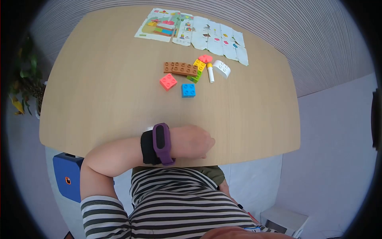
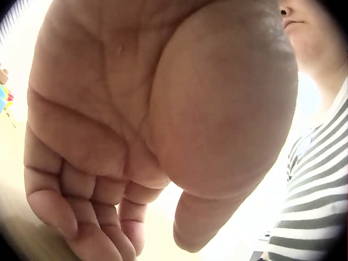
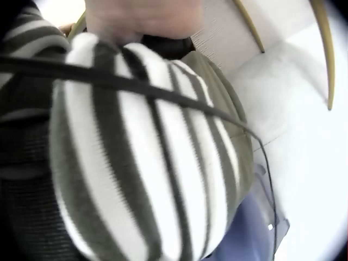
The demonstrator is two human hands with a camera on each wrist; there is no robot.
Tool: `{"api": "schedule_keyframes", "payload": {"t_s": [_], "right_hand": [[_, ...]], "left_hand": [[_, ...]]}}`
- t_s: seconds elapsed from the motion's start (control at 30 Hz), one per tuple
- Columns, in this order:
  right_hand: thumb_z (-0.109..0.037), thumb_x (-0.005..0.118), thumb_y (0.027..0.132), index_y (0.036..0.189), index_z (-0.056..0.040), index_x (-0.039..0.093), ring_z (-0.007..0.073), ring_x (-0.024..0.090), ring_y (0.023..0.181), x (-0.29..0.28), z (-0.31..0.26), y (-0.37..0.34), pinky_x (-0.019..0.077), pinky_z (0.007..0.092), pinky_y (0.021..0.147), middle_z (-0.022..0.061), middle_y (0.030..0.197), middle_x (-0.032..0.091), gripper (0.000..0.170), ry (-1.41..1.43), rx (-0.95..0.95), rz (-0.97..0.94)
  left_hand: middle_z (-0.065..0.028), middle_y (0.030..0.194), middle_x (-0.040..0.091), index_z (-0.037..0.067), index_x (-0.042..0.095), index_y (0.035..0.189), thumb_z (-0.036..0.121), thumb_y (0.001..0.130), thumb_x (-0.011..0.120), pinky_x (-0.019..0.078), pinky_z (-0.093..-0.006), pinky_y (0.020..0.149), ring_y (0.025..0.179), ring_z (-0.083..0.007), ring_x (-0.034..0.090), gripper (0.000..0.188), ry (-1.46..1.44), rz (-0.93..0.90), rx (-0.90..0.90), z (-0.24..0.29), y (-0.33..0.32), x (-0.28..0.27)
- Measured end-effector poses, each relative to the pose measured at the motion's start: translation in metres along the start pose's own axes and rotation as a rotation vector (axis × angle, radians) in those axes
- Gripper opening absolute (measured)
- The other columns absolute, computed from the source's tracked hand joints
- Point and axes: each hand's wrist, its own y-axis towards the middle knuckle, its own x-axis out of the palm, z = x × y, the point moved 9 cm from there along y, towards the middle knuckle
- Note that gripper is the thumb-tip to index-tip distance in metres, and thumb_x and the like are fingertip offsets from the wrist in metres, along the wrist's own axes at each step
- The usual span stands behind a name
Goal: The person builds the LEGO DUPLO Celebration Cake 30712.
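My left hand, a purple band at its wrist, is over the near part of the table. The left wrist view shows its bare palm and loosely bent fingers, holding nothing. The nearest brick to it is a blue one, farther up the table. Below the table's front edge, my right hand is down beside the olive trousers, mostly hidden. In the right wrist view only part of that hand shows above the striped shirt, its fingers out of sight.
Beyond the blue brick lie a coral brick, brown bricks, yellow and green bricks, a pink piece, a white-and-yellow candle-shaped piece and a white arched brick. Creased instruction sheets lie at the far edge.
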Motion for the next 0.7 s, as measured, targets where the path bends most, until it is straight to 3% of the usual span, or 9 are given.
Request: {"api": "schedule_keyframes", "payload": {"t_s": [0.27, 0.37, 0.47, 0.57, 0.67, 0.7], "right_hand": [[0.001, 0.064, 0.070, 0.105, -0.0007, 0.052, 0.0364, 0.050, 0.094, -0.011, -0.011, 0.000, 0.0431, 0.0409, 0.080, 0.0192, 0.102, 0.052, 0.037, -0.230, -0.023, 0.003], [0.002, 0.066, 0.065, 0.098, -0.0010, 0.053, 0.0374, 0.050, 0.090, -0.021, -0.057, -0.017, 0.0434, 0.0422, 0.076, 0.0187, 0.098, 0.052, 0.036, -0.690, -0.407, 0.318], [0.004, 0.067, 0.062, 0.094, -0.0015, 0.052, 0.0382, 0.050, 0.086, -0.032, -0.048, -0.002, 0.0433, 0.0426, 0.073, 0.0183, 0.094, 0.052, 0.036, -0.425, -0.251, 0.515], [0.007, 0.067, 0.061, 0.091, -0.0015, 0.049, 0.0372, 0.051, 0.082, -0.018, -0.030, 0.015, 0.0444, 0.0418, 0.069, 0.0180, 0.091, 0.052, 0.036, -0.430, -0.191, 0.290], [-0.001, 0.069, 0.067, 0.086, -0.0014, 0.052, 0.0354, 0.056, 0.076, -0.025, -0.028, 0.029, 0.0461, 0.0404, 0.066, 0.0172, 0.085, 0.056, 0.026, -0.447, 0.091, 0.029], [-0.005, 0.069, 0.069, 0.086, -0.0017, 0.054, 0.0346, 0.057, 0.075, -0.025, -0.040, 0.035, 0.0466, 0.0398, 0.065, 0.0164, 0.082, 0.057, 0.023, -0.514, 0.057, -0.130]], "left_hand": [[-0.0192, 0.075, 0.061, -0.003, 0.054, 0.084, 0.027, 0.080, 0.066, 0.0498, -0.0427, 0.067, 0.075, -0.0360, 0.062, 0.033, -0.020, -0.045, -0.043, -0.003, -0.001, -0.003], [-0.0196, 0.074, 0.060, -0.003, 0.053, 0.084, 0.027, 0.080, 0.066, 0.0497, -0.0433, 0.067, 0.075, -0.0364, 0.062, 0.033, -0.045, -0.034, -0.040, -0.004, 0.001, -0.003], [-0.0197, 0.074, 0.060, -0.004, 0.053, 0.084, 0.026, 0.080, 0.066, 0.0496, -0.0436, 0.066, 0.074, -0.0366, 0.062, 0.032, -0.051, -0.048, -0.064, -0.006, -0.001, -0.006], [-0.0196, 0.074, 0.060, -0.004, 0.052, 0.084, 0.026, 0.081, 0.066, 0.0494, -0.0438, 0.066, 0.074, -0.0366, 0.061, 0.032, -0.051, -0.049, -0.058, -0.006, -0.001, -0.007], [-0.0195, 0.074, 0.060, -0.004, 0.052, 0.084, 0.025, 0.080, 0.066, 0.0494, -0.0439, 0.065, 0.073, -0.0366, 0.061, 0.032, -0.037, -0.027, -0.047, -0.006, 0.000, -0.007], [-0.0194, 0.074, 0.060, -0.003, 0.052, 0.084, 0.025, 0.080, 0.066, 0.0494, -0.0439, 0.065, 0.074, -0.0366, 0.061, 0.032, -0.029, -0.014, -0.036, -0.006, 0.000, -0.007]]}}
